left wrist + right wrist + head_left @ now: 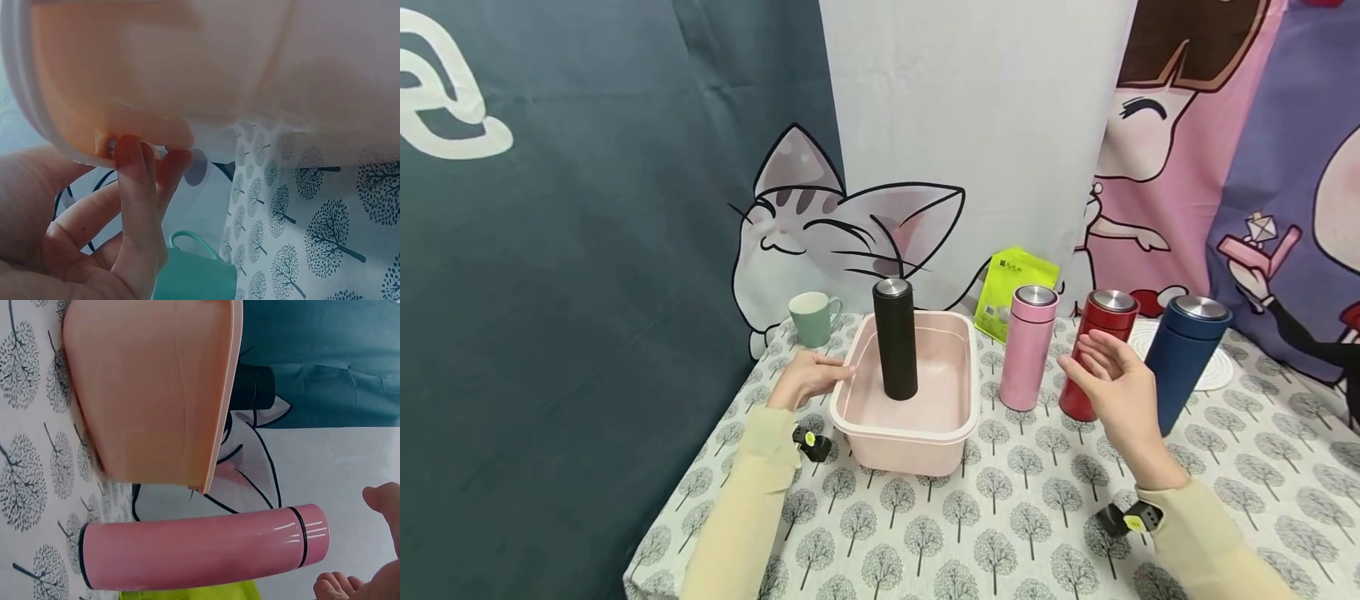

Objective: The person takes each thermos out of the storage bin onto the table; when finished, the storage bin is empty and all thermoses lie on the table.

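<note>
My left hand (811, 377) grips the left rim of a pink plastic basin (910, 454); in the left wrist view its fingertips (128, 153) curl up under the rim. A black thermos bottle (897, 342) with a steel-topped lid stands upright inside the basin. My right hand (1116, 392) hovers with nothing in it, fingers loosely bent and thumb apart, in front of a red thermos bottle (1078, 404) and partly hiding it. Left of that hand stands a pink thermos bottle (1028, 350), and right of it a blue thermos bottle (1183, 358).
Behind the basin's left corner is a green mug (811, 320). A lime-green pouch (1011, 292) stands behind the pink bottle, and a white round mat (1213, 371) lies behind the blue one. The tree-print tablecloth (992, 533) ends at the left edge; a printed curtain hangs behind.
</note>
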`<state>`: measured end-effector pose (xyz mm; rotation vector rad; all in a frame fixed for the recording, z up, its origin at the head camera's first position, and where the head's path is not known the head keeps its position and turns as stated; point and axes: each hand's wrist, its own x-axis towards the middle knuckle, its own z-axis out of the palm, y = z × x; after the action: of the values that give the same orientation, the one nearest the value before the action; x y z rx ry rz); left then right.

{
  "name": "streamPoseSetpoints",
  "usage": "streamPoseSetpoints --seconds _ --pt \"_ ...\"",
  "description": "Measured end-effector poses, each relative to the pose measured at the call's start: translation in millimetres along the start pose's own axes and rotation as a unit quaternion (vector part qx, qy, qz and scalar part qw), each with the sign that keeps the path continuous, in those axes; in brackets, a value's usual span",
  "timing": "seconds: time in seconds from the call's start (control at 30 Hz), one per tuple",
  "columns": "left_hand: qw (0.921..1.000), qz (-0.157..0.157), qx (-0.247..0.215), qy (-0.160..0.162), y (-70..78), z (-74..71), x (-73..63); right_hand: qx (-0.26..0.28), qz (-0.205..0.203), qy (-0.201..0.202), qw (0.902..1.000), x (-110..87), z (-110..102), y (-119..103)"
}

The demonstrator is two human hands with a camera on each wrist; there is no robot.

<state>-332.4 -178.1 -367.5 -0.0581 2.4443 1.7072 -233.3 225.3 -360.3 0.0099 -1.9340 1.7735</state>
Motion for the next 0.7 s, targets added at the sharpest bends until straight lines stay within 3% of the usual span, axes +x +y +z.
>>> streamPoseSetpoints --seconds 0.1,0.33,0.7 --pt "1.0 -0.004 0.001 0.003 0.1 1.0 1.0 0.027 -0.001 -0.007 0.9996 2.2 4.7 -0.7" --pt "1.0 -0.005 0.004 0.006 4.1 -1.0 2.1 -0.02 -0.002 -0.017 0.9996 7.2 17.2 -3.3" --pt "0.9998 -0.008 -0.018 -0.002 4.6 -0.3 0.5 -0.019 -0.002 -0.027 0.9995 9.0 46.9 -7.8"
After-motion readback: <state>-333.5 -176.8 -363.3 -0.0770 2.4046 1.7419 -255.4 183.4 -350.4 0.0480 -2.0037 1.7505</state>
